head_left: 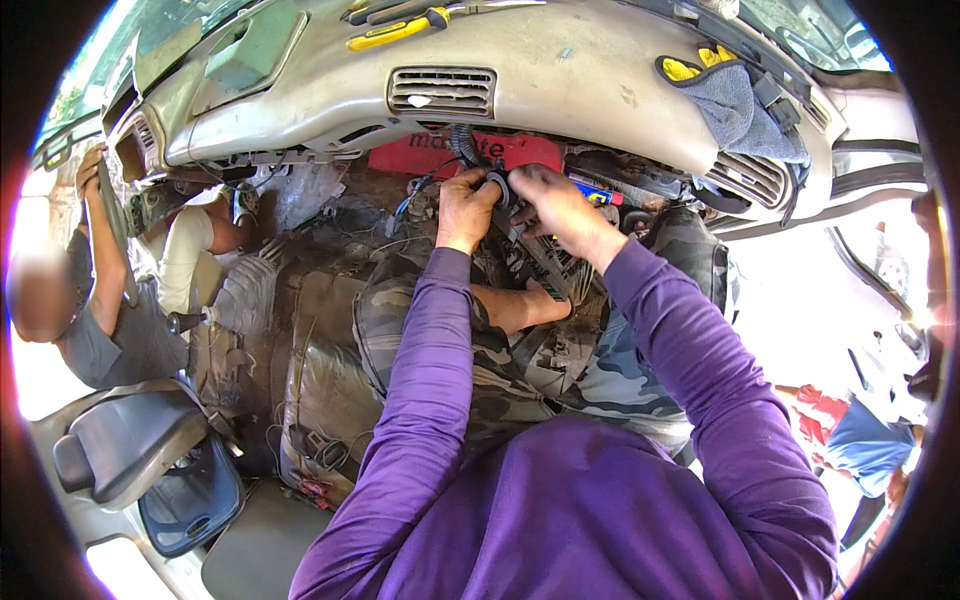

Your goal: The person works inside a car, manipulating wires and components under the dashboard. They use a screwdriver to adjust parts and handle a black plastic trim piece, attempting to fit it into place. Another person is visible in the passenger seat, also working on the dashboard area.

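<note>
Both my hands meet beneath the dashboard at a dark round fitting [498, 188], close to the lower end of a black corrugated hose [461, 140]. My left hand [465, 208] has its fingers curled around that fitting. Just right of it, my right hand [555, 210] is bent over the same part, its fingertips partly hidden. Behind them lie a red panel [400, 152] with lettering, loose wires [405, 205] and a blue tube [590, 190]. Below my hands another bare forearm [510, 308], apparently a co-worker's, reaches among dark metal parts.
The dashboard [590, 80] carries yellow-handled pliers [385, 33] and a grey glove [725, 110]. A co-worker [100, 320] sits at left beside a gear lever [190, 320]. Camouflage-clad legs [650, 370] occupy the footwell. Seats [140, 445] fill the lower left; another person [865, 450] is outside at right.
</note>
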Available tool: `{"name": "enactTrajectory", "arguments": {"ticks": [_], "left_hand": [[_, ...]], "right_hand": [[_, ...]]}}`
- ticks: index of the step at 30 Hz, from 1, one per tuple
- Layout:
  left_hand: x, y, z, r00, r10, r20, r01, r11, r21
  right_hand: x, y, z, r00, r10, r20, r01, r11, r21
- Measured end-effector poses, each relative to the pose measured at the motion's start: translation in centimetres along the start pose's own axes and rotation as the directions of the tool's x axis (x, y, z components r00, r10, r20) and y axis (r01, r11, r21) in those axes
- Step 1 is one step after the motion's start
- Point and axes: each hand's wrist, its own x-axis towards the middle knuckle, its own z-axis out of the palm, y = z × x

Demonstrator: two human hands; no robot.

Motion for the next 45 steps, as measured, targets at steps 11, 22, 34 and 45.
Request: {"name": "enactTrajectory", "arguments": {"ticks": [11, 22, 34, 45], "left_hand": [[0.2, -0.9, 0.2, 0.997, -0.016, -0.078, -0.036, 0.782, -0.622], [1.3, -4.0, 0.0, 0.942, -0.315, 0.118, 0.250, 0.421, -0.872], [1.3, -0.9, -0.9, 0.864, -0.447, 0.232, 0.423, 0.394, -0.816], [1.9, -1.1, -1.5, 0.843, -0.420, 0.336, 0.484, 0.321, -0.814]], "right_hand": [[1.0, -0.2, -0.3, 0.952, -0.230, -0.200, 0.245, 0.968, 0.052], [3.2, -0.7, -3.6, 0.914, -0.398, -0.076, 0.205, 0.617, -0.760], [6.0, -4.3, 0.2, 0.880, -0.434, 0.193, 0.248, 0.072, -0.966], [6.7, -4.6, 0.4, 0.892, -0.335, 0.302, 0.334, 0.041, -0.942]]}}
